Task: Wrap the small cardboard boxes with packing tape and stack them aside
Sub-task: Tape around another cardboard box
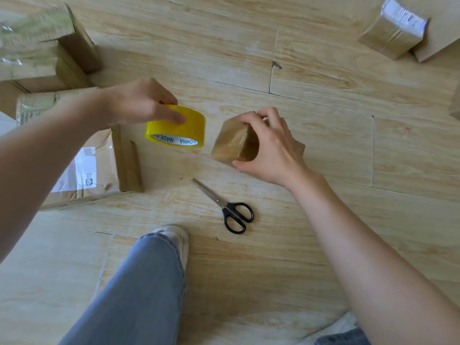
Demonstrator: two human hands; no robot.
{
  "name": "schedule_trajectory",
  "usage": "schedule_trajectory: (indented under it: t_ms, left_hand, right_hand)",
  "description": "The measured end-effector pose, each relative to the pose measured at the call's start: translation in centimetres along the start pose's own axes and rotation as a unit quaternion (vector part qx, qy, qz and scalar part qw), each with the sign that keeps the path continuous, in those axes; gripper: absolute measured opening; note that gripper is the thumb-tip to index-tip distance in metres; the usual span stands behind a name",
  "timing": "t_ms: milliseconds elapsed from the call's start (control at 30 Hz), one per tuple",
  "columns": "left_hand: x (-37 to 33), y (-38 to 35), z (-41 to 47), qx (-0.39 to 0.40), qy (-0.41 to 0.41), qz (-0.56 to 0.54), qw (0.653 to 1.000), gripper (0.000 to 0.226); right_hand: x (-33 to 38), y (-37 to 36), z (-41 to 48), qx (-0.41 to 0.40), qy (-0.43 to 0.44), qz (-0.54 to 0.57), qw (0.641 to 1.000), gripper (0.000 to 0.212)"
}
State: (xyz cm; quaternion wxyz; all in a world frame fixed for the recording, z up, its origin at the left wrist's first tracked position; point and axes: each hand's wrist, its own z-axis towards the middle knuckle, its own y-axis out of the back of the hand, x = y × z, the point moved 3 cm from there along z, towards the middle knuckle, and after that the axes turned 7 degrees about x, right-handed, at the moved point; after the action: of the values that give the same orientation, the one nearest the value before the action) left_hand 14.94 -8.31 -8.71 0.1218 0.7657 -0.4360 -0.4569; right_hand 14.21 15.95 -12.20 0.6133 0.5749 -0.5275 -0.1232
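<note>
A yellow roll of packing tape point(180, 131) hangs just above the wooden floor, gripped from above by my left hand point(139, 103). To its right, my right hand point(271, 148) clasps a small brown cardboard box point(232, 144) with a glossy, taped surface, tilted on one edge. Roll and box are a short gap apart, and I see no tape strip stretched between them.
Black-handled scissors point(230, 209) lie shut on the floor below the box. Larger cardboard boxes point(49, 46) are piled at the left, one with a white label point(84, 170). A taped box point(390, 31) rests at the top right. My jeans leg and white shoe point(174, 239) reach in from below.
</note>
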Motion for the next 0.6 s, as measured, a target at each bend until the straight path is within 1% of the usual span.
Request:
schedule_trajectory:
  t_ms: [100,167,267,367,433,533,600]
  left_hand:
    - [-1.5,0.6,-0.1,-0.018,-0.021,0.019,0.999,0.045]
    - [-2.2,1.0,0.0,-0.027,-0.033,0.048,0.998,0.045]
    - [-2.9,1.5,0.2,-0.048,-0.048,0.091,0.994,0.036]
    - [-3.4,1.2,0.4,-0.045,-0.051,0.134,0.989,0.043]
    - [-3.6,0.8,1.0,-0.052,-0.034,0.171,0.983,0.048]
    - [-2.9,1.0,1.6,-0.099,-0.003,0.251,0.963,0.052]
    - [-2.2,1.3,1.7,-0.115,0.017,0.269,0.956,0.053]
  right_hand:
    - [-0.4,0.1,-0.4,-0.031,-0.023,0.095,0.995,0.105]
    - [-0.9,0.0,-0.8,-0.025,-0.036,0.108,0.993,0.114]
    - [-1.5,0.0,-1.6,-0.014,-0.035,0.089,0.995,0.106]
    - [-1.8,-0.1,-1.9,-0.016,-0.031,0.090,0.995,0.103]
    - [-2.1,-0.2,-2.1,-0.023,-0.034,0.108,0.993,0.102]
    - [-2.8,-0.1,-2.5,-0.049,-0.035,0.143,0.988,0.100]
    - [-3.2,-0.1,-3.0,-0.057,-0.030,0.155,0.986,0.100]
